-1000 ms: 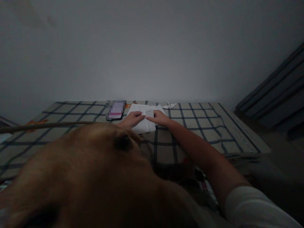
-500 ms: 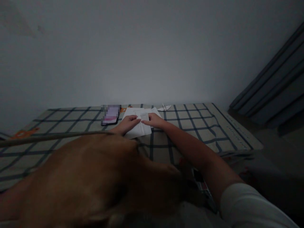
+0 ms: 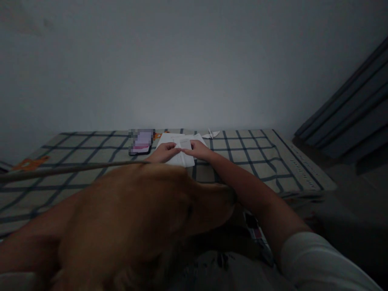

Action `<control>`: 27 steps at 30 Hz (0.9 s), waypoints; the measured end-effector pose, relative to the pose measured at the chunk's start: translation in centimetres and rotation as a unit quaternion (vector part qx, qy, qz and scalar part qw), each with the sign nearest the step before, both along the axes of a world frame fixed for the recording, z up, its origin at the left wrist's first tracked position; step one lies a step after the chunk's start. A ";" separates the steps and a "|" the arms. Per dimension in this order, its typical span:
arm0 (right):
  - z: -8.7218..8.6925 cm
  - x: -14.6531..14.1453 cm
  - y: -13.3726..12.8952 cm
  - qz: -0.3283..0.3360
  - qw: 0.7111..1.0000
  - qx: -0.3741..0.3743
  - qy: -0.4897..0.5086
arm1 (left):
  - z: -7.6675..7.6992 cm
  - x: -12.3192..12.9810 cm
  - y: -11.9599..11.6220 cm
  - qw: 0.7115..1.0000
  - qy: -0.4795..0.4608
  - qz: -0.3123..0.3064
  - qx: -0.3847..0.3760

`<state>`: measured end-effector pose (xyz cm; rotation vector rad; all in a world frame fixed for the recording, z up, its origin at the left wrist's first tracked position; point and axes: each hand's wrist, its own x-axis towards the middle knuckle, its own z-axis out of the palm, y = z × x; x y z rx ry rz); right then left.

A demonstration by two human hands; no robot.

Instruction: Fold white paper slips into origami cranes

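White paper (image 3: 183, 143) pinched in left hand (image 3: 165, 151) and right hand (image 3: 200, 150), both narrow, over checked cloth (image 3: 242, 155).

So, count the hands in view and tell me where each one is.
2. The left hand is at the left side of the white paper, the right hand at its right. The dog could hide others behind it.
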<state>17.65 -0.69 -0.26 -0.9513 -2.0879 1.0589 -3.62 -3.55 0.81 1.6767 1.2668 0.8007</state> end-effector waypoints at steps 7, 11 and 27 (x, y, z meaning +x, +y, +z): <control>-1.7 0.2 1.4 -0.012 1.000 0.012 0.010 | 0.0 0.1 -0.6 1.000 -0.010 0.000 -0.005; -1.4 0.3 1.2 -0.005 1.000 0.000 0.016 | -0.2 0.0 -0.3 1.000 -0.002 0.007 -0.014; 0.0 0.6 0.4 -0.015 0.999 0.007 -0.028 | -0.9 -0.1 0.4 0.999 0.023 0.033 0.005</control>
